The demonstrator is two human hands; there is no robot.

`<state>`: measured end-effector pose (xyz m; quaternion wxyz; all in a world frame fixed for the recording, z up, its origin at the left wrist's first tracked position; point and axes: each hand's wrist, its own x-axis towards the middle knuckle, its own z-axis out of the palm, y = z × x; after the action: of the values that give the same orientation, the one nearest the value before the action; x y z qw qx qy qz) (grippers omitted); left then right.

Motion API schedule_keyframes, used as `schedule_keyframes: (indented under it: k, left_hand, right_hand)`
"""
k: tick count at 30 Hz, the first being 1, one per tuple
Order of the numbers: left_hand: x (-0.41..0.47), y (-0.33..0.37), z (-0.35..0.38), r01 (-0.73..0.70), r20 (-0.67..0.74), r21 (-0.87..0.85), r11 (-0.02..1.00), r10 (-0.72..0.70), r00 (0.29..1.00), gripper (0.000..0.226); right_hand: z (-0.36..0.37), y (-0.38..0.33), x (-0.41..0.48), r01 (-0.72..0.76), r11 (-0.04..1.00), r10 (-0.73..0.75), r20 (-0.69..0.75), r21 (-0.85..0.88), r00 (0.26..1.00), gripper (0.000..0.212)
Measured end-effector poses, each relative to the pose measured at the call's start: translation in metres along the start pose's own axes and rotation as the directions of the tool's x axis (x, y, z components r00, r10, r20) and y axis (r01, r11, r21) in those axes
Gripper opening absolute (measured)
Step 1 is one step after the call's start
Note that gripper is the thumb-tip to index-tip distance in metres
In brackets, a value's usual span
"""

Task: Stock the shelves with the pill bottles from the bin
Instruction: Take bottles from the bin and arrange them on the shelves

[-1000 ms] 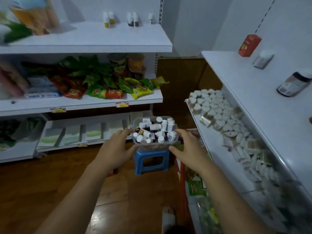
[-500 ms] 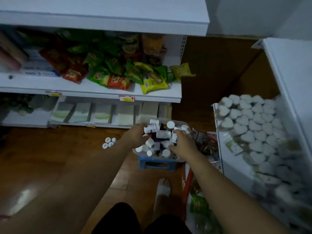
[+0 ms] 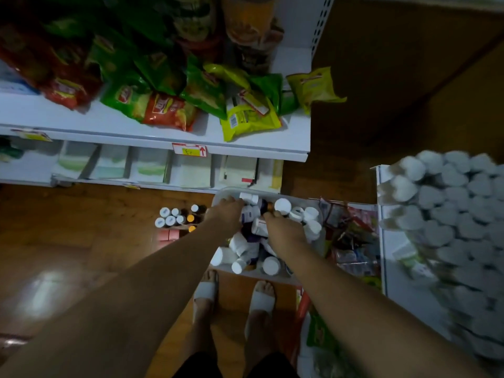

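Both arms down, head tipped over the clear plastic bin (image 3: 270, 192). It sits low, just ahead of my white slippers (image 3: 206, 291), between the white metal shelf (image 3: 163, 141) and the white right-hand rack (image 3: 395, 255). The bin is heaped with small white-capped pill bottles (image 3: 240, 245), some on their sides, some cap-up.

My left hand (image 3: 226, 214) is at the bin's far left corner, fingers bent down among the bottles. My right hand (image 3: 283, 227) lies over the middle of the heap, fingertips (image 3: 274, 214) just beside a round white cap (image 3: 282, 205). Thumbs and palms are hidden, so I cannot tell whether either hand has closed round a bottle or only rests on the pile.

Handling, as I judge it:
- Light, rigid plastic with smooth labelled sides, so slippery and prone to roll.
- The heap is loose, and pulling one bottle out may shift its neighbours.
- Not fragile, though a dropped one could roll across the wooden floor (image 3: 81, 227).
- Best hold is round the body just below the cap, thumb opposite fingers.
- Several could go in one hand.

Also in view:
- A cluster of small bottles (image 3: 177, 216) standing on the floor left of the bin, apart from it.
- Crinkly green and red snack bags (image 3: 163, 105) on the shelf.
- Rows of white heart-shaped lids (image 3: 436, 200) on the rack, blurred.

Stocking not far along, judging by the full bin
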<state>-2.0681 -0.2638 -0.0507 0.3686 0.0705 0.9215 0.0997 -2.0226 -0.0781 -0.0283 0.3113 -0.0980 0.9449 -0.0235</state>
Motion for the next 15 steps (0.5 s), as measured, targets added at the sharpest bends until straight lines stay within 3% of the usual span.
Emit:
schedule_keyframes:
  k: [3,7,9,11,13,15]
  left_hand:
    - [-0.006,0.000,-0.005,-0.023,-0.040,-0.094,0.995,0.019,0.999,0.065]
    - [-0.039,-0.002,-0.038,-0.042,-0.115,-0.448,0.893,-0.011,0.993,0.036]
    - [-0.064,0.001,-0.067,-0.063,-0.120,-0.699,0.713,-0.031,0.992,0.026]
    - [-0.092,0.011,-0.100,-0.056,-0.063,-0.927,0.371,-0.009,0.998,0.023]
    - [-0.117,0.023,-0.131,-0.052,-0.043,-0.993,0.103,0.083,0.996,0.027]
    - [-0.141,0.037,-0.159,-0.051,-0.054,-0.999,-0.020,0.204,0.978,0.033]
  right_hand:
    - [-0.004,0.001,0.001,-0.009,0.998,0.010,-0.023,0.060,1.000,0.037]
    - [-0.022,0.012,-0.023,0.014,0.898,0.055,-0.144,0.439,0.988,0.038]
    - [-0.043,0.015,-0.045,0.071,0.748,0.091,-0.208,0.660,0.974,0.045]
    - [-0.072,0.014,-0.073,0.184,0.592,0.076,-0.282,0.785,0.957,0.048]
    - [-0.105,0.009,-0.103,0.290,0.500,0.055,-0.365,0.816,0.930,0.049]
    - [-0.140,0.002,-0.135,0.350,0.426,0.073,-0.417,0.834,0.906,0.051]
